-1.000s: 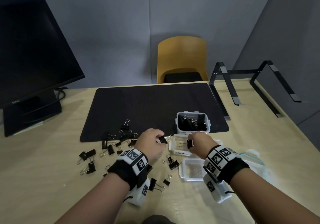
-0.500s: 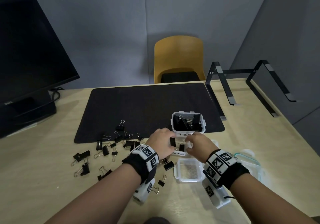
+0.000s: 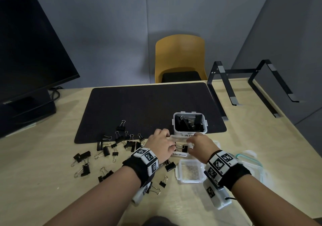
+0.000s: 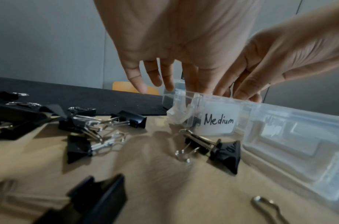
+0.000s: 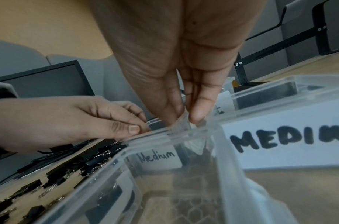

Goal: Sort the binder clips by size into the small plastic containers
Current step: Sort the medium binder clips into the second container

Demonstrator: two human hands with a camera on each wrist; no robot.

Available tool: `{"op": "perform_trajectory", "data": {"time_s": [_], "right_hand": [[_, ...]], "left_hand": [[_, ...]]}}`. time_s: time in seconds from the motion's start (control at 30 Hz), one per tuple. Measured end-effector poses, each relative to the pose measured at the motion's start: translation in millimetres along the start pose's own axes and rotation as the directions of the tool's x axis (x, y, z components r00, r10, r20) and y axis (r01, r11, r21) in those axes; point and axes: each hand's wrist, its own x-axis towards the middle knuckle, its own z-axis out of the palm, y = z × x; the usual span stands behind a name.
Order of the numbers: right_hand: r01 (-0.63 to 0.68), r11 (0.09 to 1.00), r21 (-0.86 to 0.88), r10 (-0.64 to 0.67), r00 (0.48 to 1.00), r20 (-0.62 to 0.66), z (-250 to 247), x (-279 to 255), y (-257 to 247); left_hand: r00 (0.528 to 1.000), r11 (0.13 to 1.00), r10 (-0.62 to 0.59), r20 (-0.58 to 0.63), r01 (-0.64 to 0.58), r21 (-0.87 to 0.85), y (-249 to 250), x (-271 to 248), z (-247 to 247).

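both hands now over medium container, clips dropped inside

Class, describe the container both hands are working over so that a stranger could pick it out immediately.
Start at the black desk mat; at its near right corner three clear containers run toward the person. Take the middle one, below the clip-filled tub. Its label reads Medium.

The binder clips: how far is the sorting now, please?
Partly done. The container marked "LAR" already holds several big clips. The Medium container holds a few, and the left hand and right hand are both at its rim. The nearest container holds no clips. Many loose clips remain on the table, so most sorting is left.
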Motion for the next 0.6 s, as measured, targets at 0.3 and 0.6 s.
{"op": "perform_trajectory", "data": {"time_s": [0.3,0.6], "right_hand": [[-0.009,0.999,0.052,0.010,1.000,-0.020,-3.0,-2.8,-12.1],[0.090,0.989,0.120,-0.091,0.996,0.002,13.8,0.9,-66.0]], "left_hand": [[0.993,0.959,-0.092,-0.076,0.068,-0.275,-19.8,-19.3,-3.7],[0.946,0.901,-0.317,-0.069,0.278,-0.334,-77.5,-49.5,-8.7]]}}
